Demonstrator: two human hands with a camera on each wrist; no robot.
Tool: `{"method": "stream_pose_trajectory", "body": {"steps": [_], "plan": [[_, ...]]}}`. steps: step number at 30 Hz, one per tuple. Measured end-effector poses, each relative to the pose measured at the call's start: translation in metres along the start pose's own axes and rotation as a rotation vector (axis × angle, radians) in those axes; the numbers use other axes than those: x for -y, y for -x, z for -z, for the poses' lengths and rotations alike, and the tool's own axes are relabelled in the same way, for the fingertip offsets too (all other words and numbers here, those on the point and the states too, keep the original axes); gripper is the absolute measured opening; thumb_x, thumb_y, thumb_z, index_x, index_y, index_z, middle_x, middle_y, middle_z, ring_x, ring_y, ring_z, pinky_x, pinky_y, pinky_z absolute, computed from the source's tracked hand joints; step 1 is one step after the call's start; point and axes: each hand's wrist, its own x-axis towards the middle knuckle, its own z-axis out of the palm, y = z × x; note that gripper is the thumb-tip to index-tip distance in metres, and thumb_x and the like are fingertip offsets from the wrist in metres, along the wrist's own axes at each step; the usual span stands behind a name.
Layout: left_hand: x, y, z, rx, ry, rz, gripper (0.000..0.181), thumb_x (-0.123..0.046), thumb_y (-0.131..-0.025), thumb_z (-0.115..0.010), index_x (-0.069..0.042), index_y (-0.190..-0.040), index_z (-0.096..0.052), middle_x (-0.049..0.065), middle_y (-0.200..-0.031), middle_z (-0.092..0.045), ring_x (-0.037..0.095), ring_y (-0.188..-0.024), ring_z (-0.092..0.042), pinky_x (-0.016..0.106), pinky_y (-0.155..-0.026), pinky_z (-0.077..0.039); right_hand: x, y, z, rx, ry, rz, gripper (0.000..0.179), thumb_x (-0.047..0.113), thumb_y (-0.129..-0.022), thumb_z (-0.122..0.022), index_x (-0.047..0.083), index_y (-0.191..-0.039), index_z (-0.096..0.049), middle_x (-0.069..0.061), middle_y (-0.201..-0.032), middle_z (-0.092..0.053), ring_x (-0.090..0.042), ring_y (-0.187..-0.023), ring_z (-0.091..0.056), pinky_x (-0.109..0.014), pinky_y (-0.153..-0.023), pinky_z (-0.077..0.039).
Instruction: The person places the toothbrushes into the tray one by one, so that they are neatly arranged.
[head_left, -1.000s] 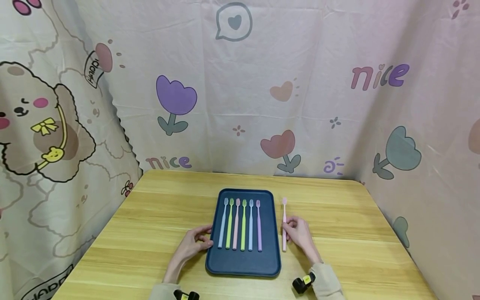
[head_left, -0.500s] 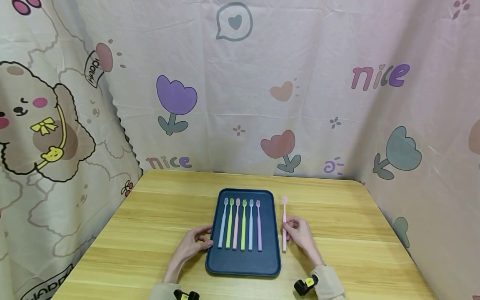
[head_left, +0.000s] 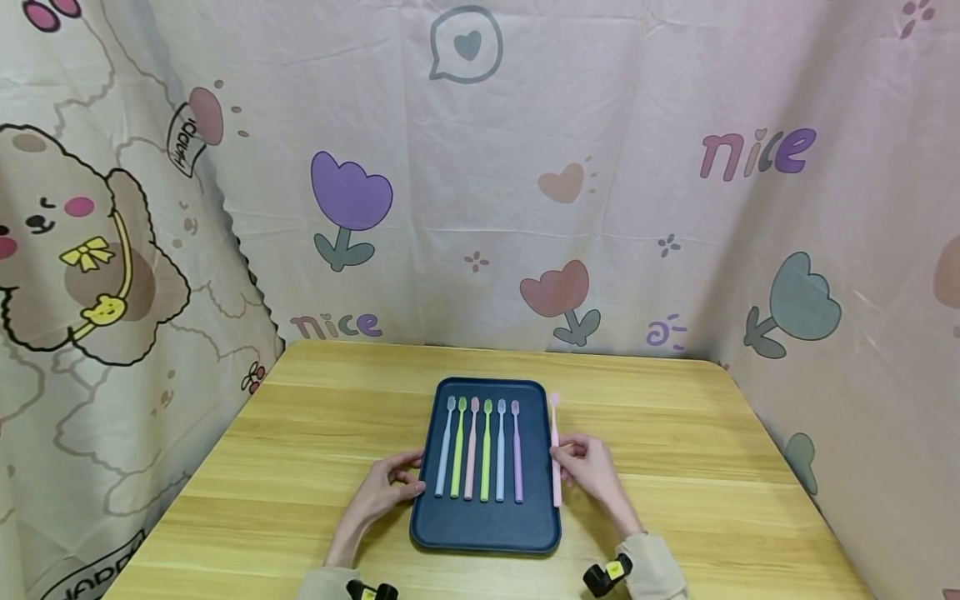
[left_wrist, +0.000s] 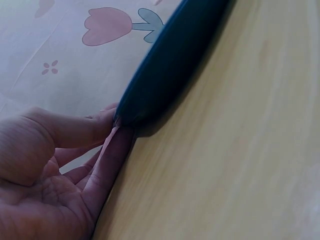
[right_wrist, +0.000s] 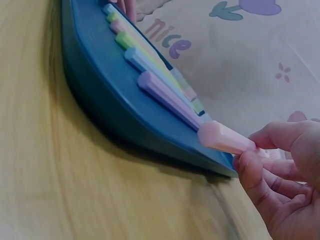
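A dark blue tray (head_left: 486, 530) lies on the table with several toothbrushes side by side in it, heads pointing away. From left they run blue, green, pink (head_left: 471, 454), green, blue and purple (head_left: 517, 458). My left hand (head_left: 381, 492) grips the tray's left rim between thumb and fingers, closer in the left wrist view on the tray edge (left_wrist: 155, 85). With thumb and fingertips my right hand (head_left: 595, 472) pinches a light pink toothbrush (head_left: 557, 490) by its handle. In the right wrist view this toothbrush (right_wrist: 220, 137) is beside the purple one (right_wrist: 167, 97), near the tray's right rim.
The wooden table (head_left: 315, 400) extends around the tray on all sides. Behind it and at both sides hangs a printed curtain (head_left: 465, 150) with flowers and lettering. Small black cameras sit at both wrists, one at the right cuff (head_left: 606, 575).
My right hand has moved left with the pink toothbrush, from beside the tray to its right rim. The left hand keeps its place on the tray.
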Motion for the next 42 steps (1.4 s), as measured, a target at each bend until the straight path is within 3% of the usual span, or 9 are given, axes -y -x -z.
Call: {"method": "stream_pose_trajectory", "body": {"steps": [21, 28, 42], "plan": [[-0.001, 0.001, -0.001, -0.003, -0.006, 0.017, 0.062, 0.002, -0.085, -0.073, 0.012, -0.141, -0.049, 0.029, -0.127, -0.06, 0.014, -0.083, -0.061, 0.02, -0.066, -0.05, 0.01, 0.001, -0.019, 0.028, 0.066, 0.022, 0.023, -0.002, -0.085, -0.071, -0.012, -0.106, -0.064, -0.015, -0.07, -0.07, -0.012, -0.051, -0.063, -0.029, -0.05, -0.056], [0.0, 0.0, 0.0, 0.001, 0.006, 0.016, 0.062, 0.002, -0.085, -0.073, 0.012, -0.141, -0.049, 0.03, -0.127, -0.059, 0.013, -0.083, -0.061, 0.02, -0.067, -0.051, 0.012, -0.001, -0.025, 0.036, 0.135, 0.034, 0.024, -0.002, -0.084, -0.072, -0.01, -0.105, -0.064, -0.012, -0.07, -0.071, -0.014, -0.049, -0.065, -0.03, -0.048, -0.056], [0.002, 0.0, 0.001, 0.008, 0.005, 0.0, 0.061, 0.002, -0.086, -0.072, 0.012, -0.141, -0.049, 0.032, -0.127, -0.059, 0.01, -0.083, -0.062, 0.019, -0.068, -0.052, 0.012, -0.007, -0.036, 0.013, 0.304, 0.091, 0.017, 0.001, -0.079, -0.07, -0.008, -0.094, -0.066, -0.004, -0.062, -0.063, -0.006, -0.041, -0.057, -0.026, -0.041, -0.05]]}}
